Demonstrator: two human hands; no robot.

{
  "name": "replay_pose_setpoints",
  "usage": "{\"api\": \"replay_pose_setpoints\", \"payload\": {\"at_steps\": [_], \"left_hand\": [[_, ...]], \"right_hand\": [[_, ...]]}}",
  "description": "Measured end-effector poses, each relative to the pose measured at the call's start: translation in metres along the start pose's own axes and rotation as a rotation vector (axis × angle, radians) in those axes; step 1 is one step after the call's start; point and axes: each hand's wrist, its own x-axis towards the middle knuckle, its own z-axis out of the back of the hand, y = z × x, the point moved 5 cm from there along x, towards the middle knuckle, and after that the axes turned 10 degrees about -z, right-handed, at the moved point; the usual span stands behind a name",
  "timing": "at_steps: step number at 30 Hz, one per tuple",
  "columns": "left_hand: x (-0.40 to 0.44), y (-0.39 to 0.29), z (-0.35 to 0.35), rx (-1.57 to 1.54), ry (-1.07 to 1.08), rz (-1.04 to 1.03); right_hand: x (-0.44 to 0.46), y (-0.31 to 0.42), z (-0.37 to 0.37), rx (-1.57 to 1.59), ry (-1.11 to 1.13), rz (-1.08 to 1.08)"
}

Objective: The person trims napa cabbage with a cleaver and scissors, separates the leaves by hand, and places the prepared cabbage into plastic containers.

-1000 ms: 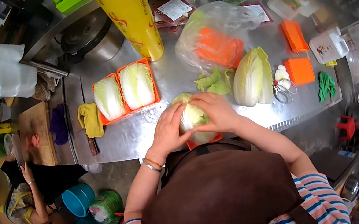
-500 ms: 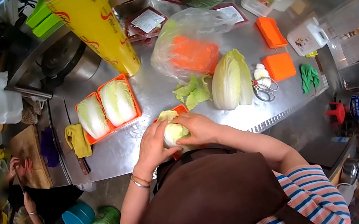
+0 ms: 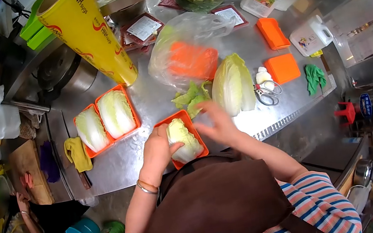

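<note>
A piece of cabbage (image 3: 185, 141) lies in an orange tray (image 3: 200, 145) at the table's front edge. My left hand (image 3: 156, 147) rests at the left side of this tray, its thumb reaching over the cabbage; whether it grips the tray is hidden. My right hand (image 3: 216, 124) is raised just right of the tray, fingers apart and holding nothing. Behind it lie loose green leaves (image 3: 188, 97) and a larger cabbage (image 3: 231, 87). Two filled orange trays (image 3: 137, 120) with cabbage pieces (image 3: 116, 113) stand side by side on the left.
Scissors (image 3: 267, 94), orange trays (image 3: 282, 69) and a green cloth (image 3: 315, 78) lie right. A yellow roll (image 3: 89, 39) stands behind the filled trays. A knife (image 3: 84, 179) lies under a yellow cloth (image 3: 78, 153). Another person's arm (image 3: 33, 231) is at far left.
My right hand has come off the cabbage and moved right, its fingers spreading. My left hand stays at the left side, and more of the cabbage and tray shows. The view has shifted.
</note>
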Motion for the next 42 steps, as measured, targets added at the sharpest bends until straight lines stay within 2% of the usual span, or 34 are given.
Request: {"api": "replay_pose_setpoints", "payload": {"at_steps": [2, 4, 5, 7, 11, 14, 16, 18, 20, 22, 23, 26, 31, 33, 34, 36, 37, 38, 39, 40, 42], "left_hand": [[0.001, -0.006, -0.006, 0.081, -0.010, -0.075], [0.001, -0.004, -0.015, 0.065, -0.023, -0.092], [0.002, -0.002, -0.017, 0.065, -0.068, -0.096], [0.006, -0.004, -0.016, 0.071, -0.123, -0.109], [0.007, -0.014, -0.020, 0.010, -0.019, -0.026], [0.014, -0.009, -0.024, -0.058, 0.015, -0.012], [0.013, 0.000, -0.034, -0.072, 0.004, -0.026], [0.012, 0.004, -0.037, 0.015, -0.115, -0.068], [0.011, 0.002, -0.032, -0.001, -0.096, -0.034], [0.012, 0.000, -0.026, -0.018, -0.064, -0.007], [0.013, -0.001, -0.024, -0.024, -0.020, 0.004], [0.014, 0.002, -0.024, 0.001, 0.002, 0.011], [0.010, 0.010, -0.027, 0.062, -0.092, 0.012], [0.008, 0.014, -0.020, 0.074, -0.113, 0.050], [0.006, 0.017, -0.015, 0.086, -0.139, 0.099], [0.005, 0.018, -0.011, 0.110, -0.138, 0.125], [0.005, 0.016, -0.010, 0.142, -0.155, 0.069], [0.006, 0.013, -0.009, 0.175, -0.169, 0.012], [0.008, 0.006, -0.007, 0.325, -0.152, -0.056], [0.006, 0.010, -0.007, 0.325, -0.152, -0.055], [0.007, 0.020, -0.009, 0.238, -0.163, -0.064]], "right_hand": [[0.000, -0.036, 0.054, -0.075, -0.303, -0.103], [-0.004, -0.080, 0.100, -0.316, -0.523, -0.214], [-0.009, -0.090, 0.110, -0.320, -0.524, -0.216], [-0.010, -0.126, 0.115, -0.428, -0.298, -0.624], [-0.014, -0.155, 0.103, -0.449, -0.219, -0.565], [-0.023, -0.144, 0.116, 0.409, -0.171, -0.764], [-0.036, -0.135, 0.123, 0.381, -0.181, -0.711], [-0.050, -0.126, 0.129, 0.496, -0.264, -0.657], [-0.056, -0.124, 0.131, 0.511, -0.215, -0.729], [-0.066, -0.131, 0.133, 0.646, -0.372, -0.842], [-0.066, -0.134, 0.133, 0.648, -0.378, -0.842], [-0.044, -0.135, 0.148, 0.524, -0.566, -0.538], [-0.039, -0.106, 0.178, 0.362, -0.706, -0.374], [-0.048, -0.097, 0.172, 0.498, -0.473, -0.479], [-0.052, -0.095, 0.173, 0.494, -0.477, -0.478], [-0.059, -0.096, 0.159, 0.483, -0.308, -0.599], [-0.057, -0.088, 0.158, 0.057, -0.355, -0.459], [-0.055, -0.091, 0.156, 0.058, -0.352, -0.455], [-0.055, -0.101, 0.153, 0.427, -0.355, -0.519], [-0.055, -0.107, 0.149, 0.799, -0.351, -0.577], [-0.055, -0.115, 0.147, 0.725, -0.395, -0.605]]}}
